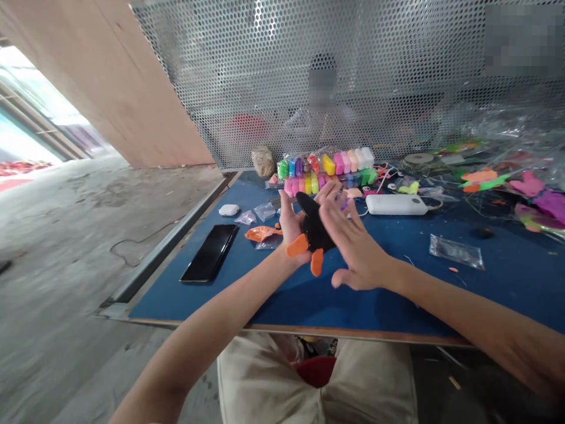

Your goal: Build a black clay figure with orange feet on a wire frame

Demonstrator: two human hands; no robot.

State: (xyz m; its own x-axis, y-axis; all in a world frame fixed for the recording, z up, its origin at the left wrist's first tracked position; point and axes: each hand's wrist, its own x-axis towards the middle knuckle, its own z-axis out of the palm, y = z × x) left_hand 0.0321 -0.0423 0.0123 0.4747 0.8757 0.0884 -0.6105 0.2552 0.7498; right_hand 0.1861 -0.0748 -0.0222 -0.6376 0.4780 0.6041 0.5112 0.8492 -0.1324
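A black clay figure [314,227] with two flat orange feet [296,246] and a pointed black flap at its upper left is held above the blue table. My left hand [289,221] cradles it from behind, thumb raised and palm under its side. Against the figure's right side lies my right hand [359,250], its fingers stretched out flat and its thumb apart. Part of the figure is hidden behind those fingers. To the left, a piece of orange clay [261,234] rests on a clear wrapper, close to my left wrist.
Several coloured clay packs [326,165] line the back by a perforated metal panel [273,76]. A phone [209,253] and a small white case [229,209] lie left. A white oblong device [396,205] and a clear packet [457,251] lie right, near heaped wrappers.
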